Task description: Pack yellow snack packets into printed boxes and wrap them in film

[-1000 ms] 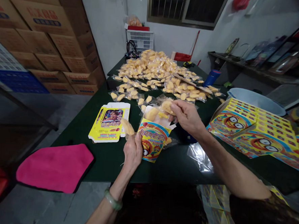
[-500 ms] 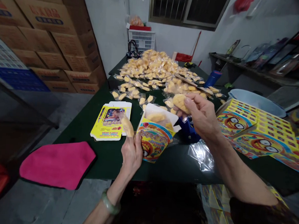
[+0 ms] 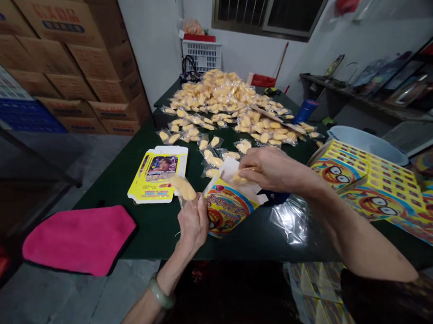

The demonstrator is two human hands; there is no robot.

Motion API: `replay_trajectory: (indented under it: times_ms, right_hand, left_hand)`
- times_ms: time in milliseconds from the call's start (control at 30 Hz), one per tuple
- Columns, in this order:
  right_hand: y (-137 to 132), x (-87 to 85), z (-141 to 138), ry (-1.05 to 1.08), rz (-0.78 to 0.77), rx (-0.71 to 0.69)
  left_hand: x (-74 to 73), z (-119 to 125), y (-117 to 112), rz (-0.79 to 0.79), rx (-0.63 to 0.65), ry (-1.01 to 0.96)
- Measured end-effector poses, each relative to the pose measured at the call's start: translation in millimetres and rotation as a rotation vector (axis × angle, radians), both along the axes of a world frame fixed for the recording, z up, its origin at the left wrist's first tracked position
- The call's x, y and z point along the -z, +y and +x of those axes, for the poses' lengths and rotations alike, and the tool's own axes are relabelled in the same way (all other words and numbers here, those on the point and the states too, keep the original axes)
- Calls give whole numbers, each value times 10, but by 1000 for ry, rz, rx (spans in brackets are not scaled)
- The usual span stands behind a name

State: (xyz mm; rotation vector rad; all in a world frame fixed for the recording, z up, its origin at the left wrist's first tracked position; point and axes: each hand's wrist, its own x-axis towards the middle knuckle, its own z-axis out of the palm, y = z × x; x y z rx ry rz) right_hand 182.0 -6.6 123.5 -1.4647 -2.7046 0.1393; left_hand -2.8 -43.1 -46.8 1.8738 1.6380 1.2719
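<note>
My left hand (image 3: 193, 223) is closed on a yellow oblong piece in a clear wrapper (image 3: 184, 188), and its thumb side lies against the left edge of an open printed carton (image 3: 232, 207). The carton tilts on the table, its white flaps up. At the carton's mouth my right hand (image 3: 269, 167) pinches another wrapped yellow piece (image 3: 242, 178), partly hidden by the fingers and inside the opening. A flattened yellow carton (image 3: 159, 174) lies left of my left hand. Loose wrapped pieces (image 3: 212, 158) lie just behind the open carton.
A big heap of wrapped yellow pieces (image 3: 224, 91) covers the far part of the green table (image 3: 105, 187). Filled-looking yellow cartons (image 3: 369, 186) stand at the right, before a pale blue basin (image 3: 368, 142). Clear plastic (image 3: 289, 220) lies near the front edge; a pink stool top (image 3: 80, 237) is at left.
My right hand has moved down and left, bringing its wrapped piece into the carton's mouth. The carton leans more to the right. My left hand keeps its wrapped piece.
</note>
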Motion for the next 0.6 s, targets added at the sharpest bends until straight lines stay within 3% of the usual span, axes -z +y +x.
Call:
replay_trajectory:
  times_ms: [67,133,233,333,467,600]
  right_hand:
    - [-28,42,-145,-78,37,84]
    - [-65,142,-221,14,98,101]
    - [-116,306,-181,243,265,41]
    - [-157,388,-99,214,366,79]
    - [-200,423,-155,108,141,109]
    - [-194,374,-186,228,-93,-31]
  left_hand:
    - [-2,-4,11,-7,2,-44]
    - [0,-26,25,-21,6,-95]
    - [2,-78,37,-41,10,-135]
    - [2,-105,28,-31,11,-169]
    - [12,-83,13,-10,11,-196]
    - [24,-85,14,-8,27,-185]
